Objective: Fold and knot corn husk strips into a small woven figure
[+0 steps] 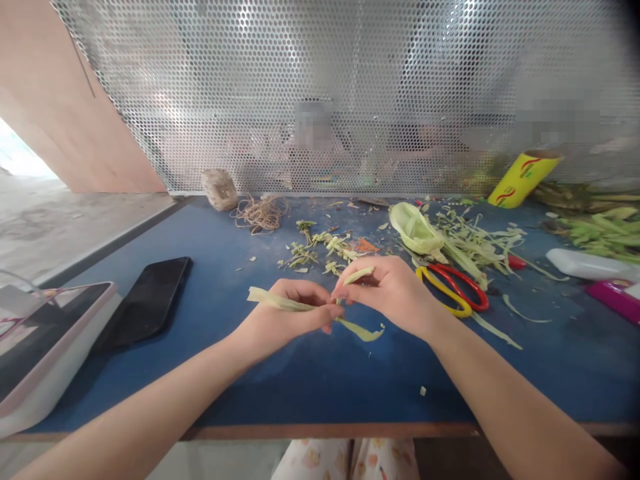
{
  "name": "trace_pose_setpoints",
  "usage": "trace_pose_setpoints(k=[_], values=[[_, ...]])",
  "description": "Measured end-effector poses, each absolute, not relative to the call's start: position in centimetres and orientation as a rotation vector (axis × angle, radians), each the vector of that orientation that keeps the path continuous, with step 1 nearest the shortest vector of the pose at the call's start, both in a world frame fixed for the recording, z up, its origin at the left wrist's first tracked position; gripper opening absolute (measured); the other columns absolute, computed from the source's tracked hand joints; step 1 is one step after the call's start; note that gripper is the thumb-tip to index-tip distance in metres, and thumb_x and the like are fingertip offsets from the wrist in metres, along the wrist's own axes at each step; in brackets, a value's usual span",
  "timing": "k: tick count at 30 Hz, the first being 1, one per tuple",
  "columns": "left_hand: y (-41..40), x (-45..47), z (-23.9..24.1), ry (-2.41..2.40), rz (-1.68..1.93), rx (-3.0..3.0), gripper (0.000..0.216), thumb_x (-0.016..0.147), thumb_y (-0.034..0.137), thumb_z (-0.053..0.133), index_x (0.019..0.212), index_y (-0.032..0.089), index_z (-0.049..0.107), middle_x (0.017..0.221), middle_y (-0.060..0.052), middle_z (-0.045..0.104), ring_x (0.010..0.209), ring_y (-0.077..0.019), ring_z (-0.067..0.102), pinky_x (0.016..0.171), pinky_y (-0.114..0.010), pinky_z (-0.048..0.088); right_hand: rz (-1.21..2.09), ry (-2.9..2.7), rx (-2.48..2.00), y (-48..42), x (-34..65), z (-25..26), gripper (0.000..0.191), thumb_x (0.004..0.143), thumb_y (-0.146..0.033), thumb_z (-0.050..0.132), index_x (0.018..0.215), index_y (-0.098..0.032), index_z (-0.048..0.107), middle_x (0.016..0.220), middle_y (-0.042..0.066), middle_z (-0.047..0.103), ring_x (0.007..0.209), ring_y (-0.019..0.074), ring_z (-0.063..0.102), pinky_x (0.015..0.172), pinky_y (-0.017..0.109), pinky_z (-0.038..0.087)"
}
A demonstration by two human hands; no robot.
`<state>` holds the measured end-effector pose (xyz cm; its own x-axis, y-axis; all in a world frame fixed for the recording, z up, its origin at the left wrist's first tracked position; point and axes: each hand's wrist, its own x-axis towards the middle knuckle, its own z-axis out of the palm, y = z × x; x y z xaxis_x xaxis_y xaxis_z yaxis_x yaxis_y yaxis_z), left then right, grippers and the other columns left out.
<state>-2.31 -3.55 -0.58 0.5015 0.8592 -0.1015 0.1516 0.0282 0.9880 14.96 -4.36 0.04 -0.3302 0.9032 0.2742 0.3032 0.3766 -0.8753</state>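
Left hand point(295, 313)'s pinching a pale green strip point(280, 301) at 12 o'clock, right hand point(387, 290)'s pinching a shorter piece point(359, 275). Pulling too hard could be tearing them, imo. Scissors point(464, 309) are lying at 3 o'clock from the hands.

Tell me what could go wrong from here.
The thin pale green strips pinched between the left hand and right hand might tear if pulled hard. The red-and-yellow-handled scissors lie near the right wrist, so a sweep of that arm could knock them.
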Motion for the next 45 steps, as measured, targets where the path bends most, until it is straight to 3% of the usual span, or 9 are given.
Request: trace_pose_setpoints(k=[6, 11, 15, 22, 26, 30, 35, 42, 45], values=[[-3.6, -2.4, -0.2, 0.941, 0.648, 1.44, 0.012, 0.066, 0.024, 0.067, 0.06, 0.013, 0.066, 0.049, 0.001, 0.061, 0.046, -0.0072, 0.051, 0.046, -0.017, 0.038, 0.968, -1.769, -1.053, -4.1, 15.0, 0.0, 0.015, 0.073, -0.03, 0.061, 0.063, -0.019, 0.063, 0.062, 0.0, 0.062, 0.057, 0.0117, 0.058, 0.054, 0.023, 0.047], [-3.4, -2.5, -0.2, 0.87, 0.81, 1.375, 0.025, 0.064, 0.023, 0.07, 0.089, 0.016, 0.067, 0.065, -0.002, 0.069, 0.057, -0.0116, 0.059, 0.051, -0.02, 0.045, 1.006, -1.666, -1.067, -3.6, 15.2, -0.1, 0.018, 0.075, -0.034, 0.058, 0.069, -0.018, 0.062, 0.065, 0.0, 0.061, 0.056, 0.0102, 0.057, 0.053, 0.022, 0.046], [-3.3, -2.6, -0.5, 0.893, 0.821, 1.324, 0.033, 0.065, 0.02, 0.069, 0.098, 0.016, 0.063, 0.065, -0.002, 0.07, 0.05, -0.0107, 0.06, 0.052, -0.022, 0.048, 1.011, -1.627, -1.028, -3.7, 15.2, -0.3, 0.017, 0.075, -0.033, 0.059, 0.07, -0.018, 0.063, 0.063, 0.0, 0.061, 0.057, 0.0102, 0.056, 0.054, 0.022, 0.046], [-3.4, -2.6, 0.0, 1.025, 0.916, 1.553, 0.022, 0.067, 0.019, 0.067, 0.088, 0.014, 0.064, 0.062, 0.0, 0.068, 0.05, -0.0111, 0.061, 0.054, -0.021, 0.05, 1.045, -1.754, -1.075, -3.9, 14.8, -0.5, 0.014, 0.073, -0.032, 0.061, 0.079, -0.019, 0.06, 0.077, 0.001, 0.061, 0.062, 0.0102, 0.054, 0.055, 0.022, 0.045], [-4.2, -2.8, -0.4, 1.137, 1.155, 1.811, 0.049, 0.073, 0.021, 0.062, 0.119, 0.019, 0.045, 0.066, 0.002, 0.069, 0.055, -0.0118, 0.062, 0.059, -0.022, 0.05, 0.691, -1.863, -1.053, -4.2, 14.5, -0.5, 0.001, 0.075, -0.021, 0.059, 0.076, -0.02, 0.058, 0.074, 0.0, 0.059, 0.064, 0.0115, 0.054, 0.058, 0.023, 0.045], [-4.5, -3.4, -1.3, 1.162, 1.372, 2.083, 0.049, 0.073, 0.022, 0.063, 0.118, 0.02, 0.043, 0.08, -0.002, 0.07, 0.071, -0.0146, 0.065, 0.067, -0.023, 0.051, 0.408, -2.006, -0.775, -4.6, 14.6, -1.0, 0.013, 0.078, -0.01, 0.054, 0.083, -0.021, 0.057, 0.086, 0.002, 0.062, 0.082, 0.0129, 0.057, 0.076, 0.026, 0.045], [-4.1, -3.6, -2.0, 0.916, 1.595, 2.067, 0.061, 0.072, 0.017, 0.064, 0.125, 0.023, 0.034, 0.079, -0.003, 0.071, 0.065, -0.0166, 0.067, 0.06, -0.026, 0.054, 0.338, -2.0, -0.639, -4.5, 15.0, -1.7, 0.013, 0.077, -0.008, 0.055, 0.082, -0.02, 0.057, 0.086, 0.003, 0.062, 0.081, 0.0126, 0.059, 0.072, 0.025, 0.047], [-4.3, -4.0, -1.5, 0.831, 1.391, 2.361, 0.033, 0.073, 0.006, 0.059, 0.101, 0.025, 0.063, 0.085, -0.001, 0.07, 0.065, -0.012, 0.065, 0.066, -0.021, 0.052, 0.446, -1.91, -0.722, -4.7, 14.5, -1.3, 0.007, 0.077, -0.014, 0.057, 0.077, -0.021, 0.055, 0.079, 0.002, 0.062, 0.076, 0.0136, 0.06, 0.068, 0.026, 0.048], [-4.1, -3.5, -0.9, 0.879, 1.259, 2.074, 0.023, 0.075, 0.009, 0.058, 0.092, 0.022, 0.068, 0.066, 0.001, 0.069, 0.061, -0.012, 0.065, 0.065, -0.021, 0.052, 0.563, -1.815, -0.765, -4.8, 14.2, -1.1, 0.014, 0.079, -0.014, 0.055, 0.09, -0.022, 0.051, 0.082, 0.001, 0.062, 0.073, 0.0118, 0.059, 0.065, 0.025, 0.048]])
